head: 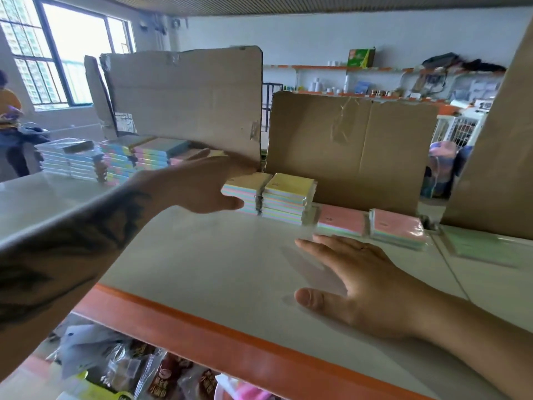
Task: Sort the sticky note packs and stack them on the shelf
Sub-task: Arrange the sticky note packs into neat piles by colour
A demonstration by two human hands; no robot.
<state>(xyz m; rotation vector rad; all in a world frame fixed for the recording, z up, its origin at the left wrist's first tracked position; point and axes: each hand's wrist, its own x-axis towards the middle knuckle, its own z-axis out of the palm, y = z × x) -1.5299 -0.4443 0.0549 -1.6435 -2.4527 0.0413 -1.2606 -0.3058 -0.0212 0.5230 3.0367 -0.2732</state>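
On the pale shelf top [219, 255] stand two short stacks of yellow-topped sticky note packs [288, 197] against a cardboard panel. My left hand [202, 186] reaches to the left stack with straight fingers, touching its side and top. Two pink-topped packs [343, 220] [398, 228] lie to the right, and a green pack [481, 246] lies further right. My right hand [354, 281] hovers flat and open over the shelf, just short of the pink packs, holding nothing.
Cardboard panels [184, 96] [352, 151] stand behind the packs, another at the right edge [501, 140]. Several taller stacks of packs [121, 163] sit far left. The shelf has an orange front lip [230, 347]; bagged goods [129, 370] lie below. A person [11, 125] stands by the window.
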